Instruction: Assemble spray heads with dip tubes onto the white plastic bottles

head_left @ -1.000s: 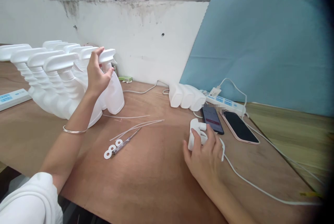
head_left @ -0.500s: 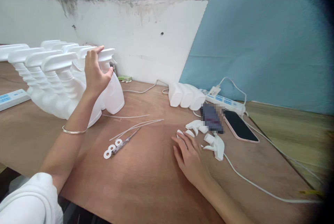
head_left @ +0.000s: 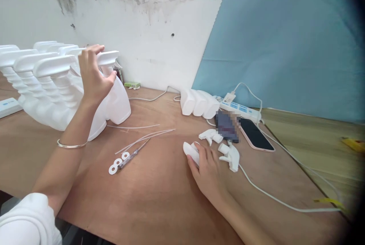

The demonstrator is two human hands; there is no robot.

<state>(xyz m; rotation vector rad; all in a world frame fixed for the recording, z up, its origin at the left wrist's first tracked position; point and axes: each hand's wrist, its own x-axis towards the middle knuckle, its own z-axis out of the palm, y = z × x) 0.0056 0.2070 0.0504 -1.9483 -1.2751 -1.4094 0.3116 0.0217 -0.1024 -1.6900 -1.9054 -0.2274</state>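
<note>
On the left, my left hand (head_left: 94,70) is wrapped round the head of a white spray bottle (head_left: 119,100), thumb in front and fingers over the top. The bottle stands upright at the right end of a cluster of similar white spray bottles (head_left: 55,89). My right hand (head_left: 207,167) grips a white trigger sprayer head (head_left: 190,151), whose rear part is hidden under the fingers. Just beyond that hand lie two more sprayer heads, one farther back (head_left: 209,134) and one to its right (head_left: 232,156).
Thin white tubes (head_left: 148,135), a screwdriver (head_left: 128,160) and several white washers (head_left: 118,162) lie mid-table. White empty-looking bottles (head_left: 188,102) lie at the back. A power strip (head_left: 242,111), a phone (head_left: 255,134), a dark blurred item (head_left: 227,126) and a white cable (head_left: 273,198) occupy the right.
My right hand has closed on the sprayer head, which now shows more plainly beyond the fingers. My left hand keeps its place on the spray bottle. The whole view has shifted slightly.
</note>
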